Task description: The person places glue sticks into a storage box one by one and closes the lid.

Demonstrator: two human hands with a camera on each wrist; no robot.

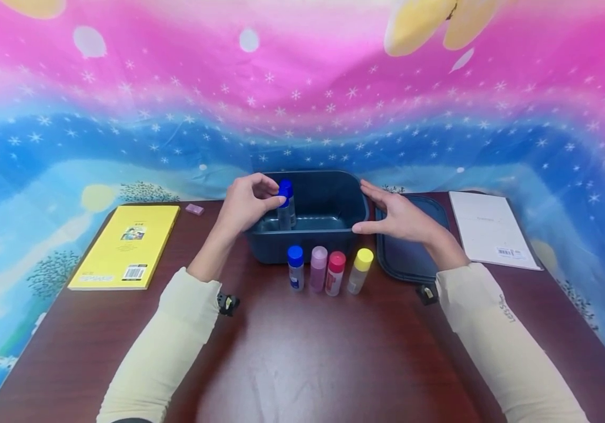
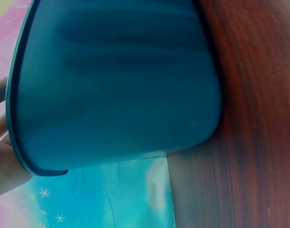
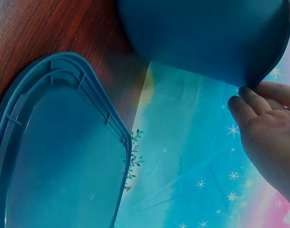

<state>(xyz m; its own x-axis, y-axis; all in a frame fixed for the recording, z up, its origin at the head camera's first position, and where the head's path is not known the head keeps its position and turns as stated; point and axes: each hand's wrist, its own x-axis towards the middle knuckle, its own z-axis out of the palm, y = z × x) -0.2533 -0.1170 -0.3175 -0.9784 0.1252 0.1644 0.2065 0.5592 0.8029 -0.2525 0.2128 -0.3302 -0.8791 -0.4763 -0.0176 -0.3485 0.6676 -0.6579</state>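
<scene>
A dark blue-green plastic bin (image 1: 302,244) stands at the back middle of the table. Over its left part, my left hand (image 1: 249,202) pinches a small clear tube with a blue cap (image 1: 283,218) between thumb and fingers. Another blue-capped tube (image 1: 286,185) stands right behind it. At the bin's right end, my right hand (image 1: 400,214) is spread with fingertips and thumb touching the rim. The right wrist view has those fingers (image 3: 242,109) at the bin's corner. In the left wrist view the bin wall (image 2: 121,99) hides the tubes.
In front of the bin stand tubes with blue (image 1: 295,270), pale pink (image 1: 318,270), red (image 1: 335,275) and yellow (image 1: 360,271) caps. A dark lid (image 1: 413,258) lies at right, beside a white notebook (image 1: 492,229). Left are a yellow book (image 1: 127,247) and a purple eraser-like block (image 1: 194,209).
</scene>
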